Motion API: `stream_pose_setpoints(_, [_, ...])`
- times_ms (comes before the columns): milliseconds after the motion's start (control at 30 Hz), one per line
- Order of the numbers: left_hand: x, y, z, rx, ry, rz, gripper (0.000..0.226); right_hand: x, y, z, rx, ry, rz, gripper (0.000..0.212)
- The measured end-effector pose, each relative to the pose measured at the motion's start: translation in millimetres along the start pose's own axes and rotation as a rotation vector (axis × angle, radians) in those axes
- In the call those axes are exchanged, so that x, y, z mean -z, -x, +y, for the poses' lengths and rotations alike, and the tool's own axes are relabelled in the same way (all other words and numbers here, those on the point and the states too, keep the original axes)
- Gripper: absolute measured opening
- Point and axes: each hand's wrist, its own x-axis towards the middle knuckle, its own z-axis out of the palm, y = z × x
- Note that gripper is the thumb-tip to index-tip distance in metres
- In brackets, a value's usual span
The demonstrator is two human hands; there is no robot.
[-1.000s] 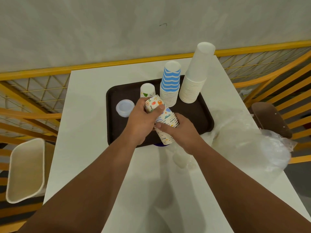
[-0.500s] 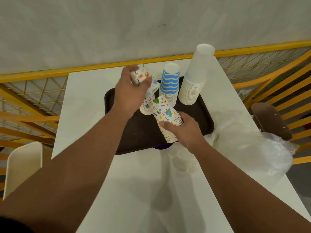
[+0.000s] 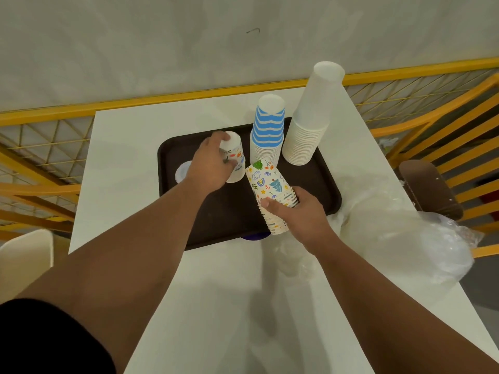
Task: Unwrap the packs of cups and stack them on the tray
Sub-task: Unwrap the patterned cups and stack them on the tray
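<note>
Over the tray (image 3: 172, 152), left hand (image 3: 209, 164) grips an upside-down patterned cup (image 3: 234, 160), right hand (image 3: 298, 211) grips the patterned cup stack (image 3: 270, 190) beside it.

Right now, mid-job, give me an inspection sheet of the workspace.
Surface: white table, brown tray on it.
Job's things: blue-striped stack and plain white stack upside down on tray; patterned cups; patterned stack.
Clutter: clear plastic wrap; small pale lid-like thing.
Hands: left hand holds the patterned cups; right hand grips the patterned stack, tilted.
Cables: nothing seen.
Surroundings: yellow railing, chairs.
</note>
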Motion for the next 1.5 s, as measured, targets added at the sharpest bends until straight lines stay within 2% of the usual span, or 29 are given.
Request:
stream_pose_setpoints(100, [8, 12, 9, -0.049, 0.024, 0.114, 0.047, 1, 1, -2, -0.007, -0.040, 0.002, 0.060])
stream_pose_setpoints(167, [11, 27, 18, -0.026, 0.181, 0.198, 0.041, 1, 2, -5, -0.007, -0.066, -0.015, 0.059])
stream_pose_setpoints(200, [12, 36, 22, 0.013, 0.294, 0.182, 0.039, 1, 3, -7, -0.001, -0.069, -0.029, 0.060])
stream_pose_setpoints(333, [2, 70, 37, 0.231, 0.822, -0.142, 0.043, -2, 8, -12, 0.054, -0.084, -0.096, 0.073])
stream_pose_setpoints(433, [-3, 81, 44, 0.289, 0.959, -0.143, 0.035, -6, 11, -13, 0.091, -0.051, -0.121, 0.075])
stream_pose_setpoints(533, [-8, 82, 43, 0.324, 0.937, -0.068, 0.033, -6, 13, -11, 0.117, 0.006, -0.092, 0.063])
stream_pose_setpoints(633, [-7, 77, 42, 0.325, 0.849, 0.027, 0.041, -6, 14, -8, 0.121, 0.042, -0.070, 0.061])
stream_pose_setpoints(733, [12, 60, 48, 0.168, 0.764, 0.173, 0.035, -5, 13, -5, 0.097, 0.004, -0.032, 0.063])
stream_pose_setpoints(800, [32, 44, 52, 0.007, 0.625, 0.289, 0.037, -4, 11, -5, 0.076, -0.011, -0.014, 0.063])
stream_pose_setpoints(867, [43, 26, 52, -0.105, 0.457, 0.340, 0.042, -4, 8, -6, 0.066, -0.013, -0.006, 0.061])
stream_pose_setpoints(1033, [24, 2, 31, -0.128, 0.245, 0.228, 0.048, -4, 4, -3, 0.050, -0.020, 0.002, 0.062])
stream_pose_setpoints(1200, [2, 1, 9, -0.056, 0.047, 0.075, 0.049, -4, 2, 4, 0.036, -0.039, 0.000, 0.062])
stream_pose_setpoints(1367, [0, 2, 5, -0.013, 0.005, 0.009, 0.052, -3, 2, 4, 0.021, -0.030, -0.008, 0.064])
stream_pose_setpoints(1433, [6, 9, 13, -0.024, 0.015, 0.049, 0.053, -3, 2, 4, 0.028, -0.045, -0.012, 0.064])
stream_pose_setpoints(1500, [11, 27, 25, -0.040, 0.119, 0.194, 0.047, -2, 3, 1, 0.036, -0.076, -0.032, 0.068])
